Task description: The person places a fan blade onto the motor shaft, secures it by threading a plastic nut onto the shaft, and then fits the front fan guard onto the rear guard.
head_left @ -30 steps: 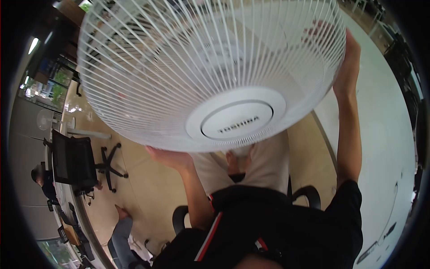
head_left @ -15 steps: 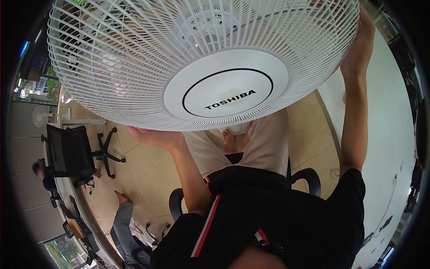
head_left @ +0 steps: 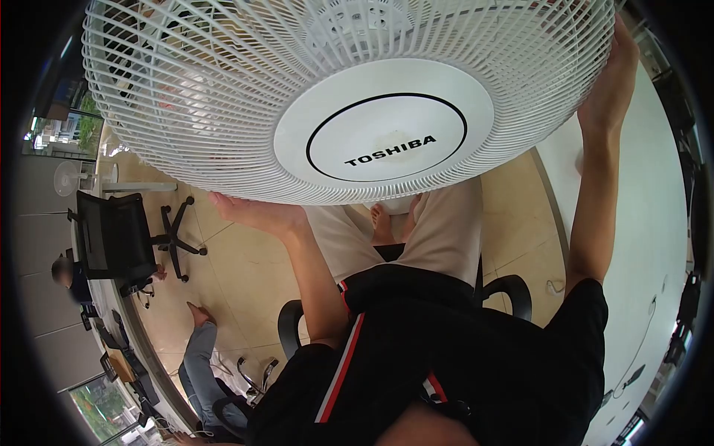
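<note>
Left hand (head_left: 256, 214) grips the fan guard (head_left: 379, 123) underneath; right hand (head_left: 614, 85), arm outstretched, grips its side.

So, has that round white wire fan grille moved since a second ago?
Yes, probably nearer the camera: the round white wire fan grille looks larger, and its left rim has spread leftward against the black mesh office chair.

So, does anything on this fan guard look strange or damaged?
A faint yellowish patch shows on the white centre disc of the fan guard, above the lettering. It stands out against the white; perhaps a stain.
</note>
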`<state>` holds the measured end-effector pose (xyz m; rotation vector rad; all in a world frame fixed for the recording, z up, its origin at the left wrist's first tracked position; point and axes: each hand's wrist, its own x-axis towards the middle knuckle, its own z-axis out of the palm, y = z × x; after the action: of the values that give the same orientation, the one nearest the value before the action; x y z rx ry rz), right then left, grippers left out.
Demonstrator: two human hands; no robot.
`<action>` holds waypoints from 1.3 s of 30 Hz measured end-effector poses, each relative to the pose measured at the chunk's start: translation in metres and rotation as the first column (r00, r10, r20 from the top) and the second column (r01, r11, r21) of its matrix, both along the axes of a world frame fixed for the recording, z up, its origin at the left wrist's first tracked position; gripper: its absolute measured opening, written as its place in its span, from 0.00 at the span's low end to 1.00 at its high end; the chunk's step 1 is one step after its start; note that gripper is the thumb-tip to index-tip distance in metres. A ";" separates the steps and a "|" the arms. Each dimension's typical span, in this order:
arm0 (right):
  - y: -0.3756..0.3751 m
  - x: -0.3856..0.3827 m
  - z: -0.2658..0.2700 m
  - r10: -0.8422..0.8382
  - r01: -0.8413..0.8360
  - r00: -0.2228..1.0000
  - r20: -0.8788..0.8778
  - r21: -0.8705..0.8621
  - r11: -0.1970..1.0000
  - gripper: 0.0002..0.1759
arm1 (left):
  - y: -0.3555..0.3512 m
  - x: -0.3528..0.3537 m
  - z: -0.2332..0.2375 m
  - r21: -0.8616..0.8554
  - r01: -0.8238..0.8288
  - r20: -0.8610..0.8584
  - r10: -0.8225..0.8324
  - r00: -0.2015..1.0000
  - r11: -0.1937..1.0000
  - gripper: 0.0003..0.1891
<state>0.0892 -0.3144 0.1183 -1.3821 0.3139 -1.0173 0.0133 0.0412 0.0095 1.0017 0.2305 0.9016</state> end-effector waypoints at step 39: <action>0.018 -0.072 0.037 0.151 -0.236 0.972 -0.182 -0.689 0.686 0.43 | 0.030 -0.030 -0.002 0.102 0.253 -0.225 -0.225 0.948 0.962 0.40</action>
<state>0.0171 -0.2968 0.1552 -2.1301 -0.1844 -0.9133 -0.0170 0.0708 0.0076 1.2201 0.2252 0.5935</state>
